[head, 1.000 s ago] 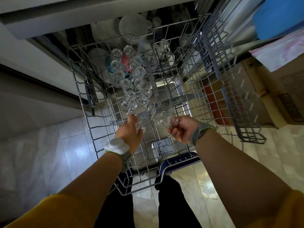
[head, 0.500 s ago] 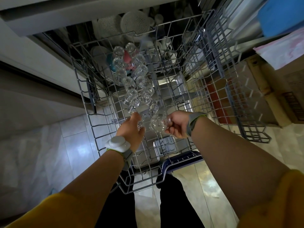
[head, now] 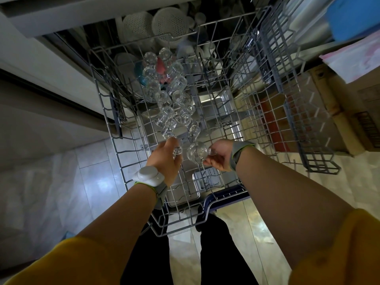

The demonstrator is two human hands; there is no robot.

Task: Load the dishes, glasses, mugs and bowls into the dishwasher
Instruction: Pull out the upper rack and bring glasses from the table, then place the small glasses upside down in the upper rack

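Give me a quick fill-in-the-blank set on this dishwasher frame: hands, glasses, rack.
1. The right hand holds a clear glass by its ____.
2. The clear glasses already loaded stand in ____ rows in the wire rack.
3. The left hand has a white ____ strapped at its wrist.

Missing words: handle; two; device
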